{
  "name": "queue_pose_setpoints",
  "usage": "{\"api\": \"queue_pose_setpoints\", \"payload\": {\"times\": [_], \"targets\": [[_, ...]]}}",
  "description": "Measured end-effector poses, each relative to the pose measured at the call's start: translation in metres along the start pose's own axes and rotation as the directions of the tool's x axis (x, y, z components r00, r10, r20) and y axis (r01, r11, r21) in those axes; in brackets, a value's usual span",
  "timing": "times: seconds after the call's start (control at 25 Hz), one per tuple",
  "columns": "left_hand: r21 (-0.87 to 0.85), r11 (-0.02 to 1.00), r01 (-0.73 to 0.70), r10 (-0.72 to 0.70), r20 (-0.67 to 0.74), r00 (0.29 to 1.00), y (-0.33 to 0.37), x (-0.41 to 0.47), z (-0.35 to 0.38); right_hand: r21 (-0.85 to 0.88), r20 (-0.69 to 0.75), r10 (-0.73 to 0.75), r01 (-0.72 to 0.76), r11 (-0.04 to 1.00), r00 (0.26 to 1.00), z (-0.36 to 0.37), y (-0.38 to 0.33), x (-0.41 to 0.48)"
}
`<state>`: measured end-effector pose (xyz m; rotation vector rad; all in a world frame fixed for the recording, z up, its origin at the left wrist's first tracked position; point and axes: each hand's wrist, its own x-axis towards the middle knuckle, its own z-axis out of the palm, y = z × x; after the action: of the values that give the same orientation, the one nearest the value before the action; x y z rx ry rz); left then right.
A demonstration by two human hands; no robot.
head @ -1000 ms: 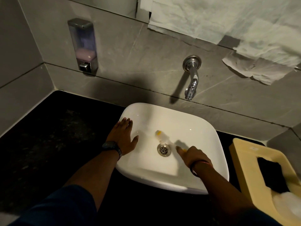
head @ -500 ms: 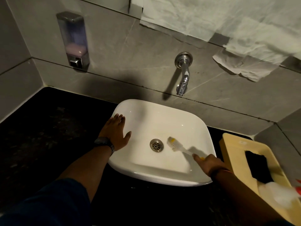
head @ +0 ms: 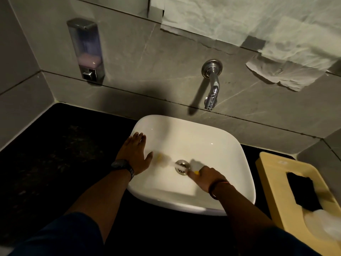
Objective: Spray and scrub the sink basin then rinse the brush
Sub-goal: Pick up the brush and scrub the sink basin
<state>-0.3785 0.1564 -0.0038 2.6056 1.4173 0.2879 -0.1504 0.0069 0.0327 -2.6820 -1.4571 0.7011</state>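
The right hand [head: 203, 177] is closing its fingers around the yellow end of the brush [head: 164, 159], holding it low inside the white sink basin [head: 230, 150]. The brush is reaching leftward across the basin floor, passing just over the drain [head: 181, 166], and its head is showing only as a blurred pale and yellow smear near the left wall of the basin, so the bristles cannot be made out. The left hand [head: 135, 155] is lying flat on the left rim of the basin with fingers spread wide and pointing toward the far wall, gripping nothing, its thumb sitting just beside the blurred brush head. A dark wristwatch [head: 122, 166] is sitting on the left wrist and a thin band [head: 218, 185] is circling the right one. The basin is resting on a black countertop [head: 55, 163]. On the far grey tiled wall a chrome tap [head: 212, 84] is hanging above the basin's far edge, and a soap dispenser [head: 85, 50] is sitting well to its left. At the right, a yellow tray [head: 273, 182] is holding a dark sponge [head: 302, 193]
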Motion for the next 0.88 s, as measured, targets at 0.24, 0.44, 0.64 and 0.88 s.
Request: {"api": "queue_pose_setpoints", "payload": {"times": [0.24, 0.44, 0.64, 0.88], "targets": [[0.017, 1.000, 0.003, -0.003, 0.009, 1.000, 0.001, -0.001, 0.000, -0.062, -0.215, 0.297, -0.317, 0.947, 0.930, -0.023, 0.061, -0.008], [0.041, 0.999, -0.001, 0.000, 0.012, 1.000, 0.000, 0.000, 0.002, -0.127, 0.130, 0.153, -0.136, 0.982, 0.980, -0.037, 0.091, -0.034], [0.031, 1.000, -0.002, 0.002, 0.029, 1.000, 0.001, -0.002, -0.001, -0.194, -0.102, 0.116, -0.135, 0.972, 0.988, -0.019, 0.031, -0.012], [0.064, 0.998, -0.015, 0.012, 0.042, 0.999, -0.001, 0.004, -0.005, -0.096, 0.031, 0.124, -0.121, 0.988, 0.992, -0.017, 0.029, 0.002]]}}
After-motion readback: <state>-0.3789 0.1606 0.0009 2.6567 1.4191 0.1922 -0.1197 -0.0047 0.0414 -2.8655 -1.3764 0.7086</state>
